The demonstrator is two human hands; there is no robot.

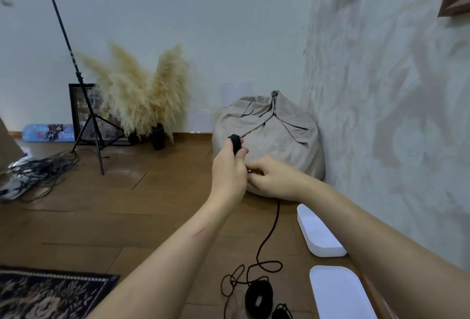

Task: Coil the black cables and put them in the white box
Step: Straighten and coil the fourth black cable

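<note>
I see the wooden floor (127, 204): a white box (318, 234) and white lid (340, 293) along its right edge, a coiled black cable (259, 298) just beside the lid, a rug (50, 293) at the near-left corner, a beanbag (274, 130) in the far-right corner.

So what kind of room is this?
Probably a room in a home, maybe used for filming: a beige fabric beanbag against the wall, fluffy cream pampas grass, and a black tripod light stand.

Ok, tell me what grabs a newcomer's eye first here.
Dead centre, the left hand grips a small coil of black cable while the right hand pinches its tail, which trails down to the wooden floor. Behind them, a beige beanbag slumps in the corner, and tall pampas grass stands further left.
</note>
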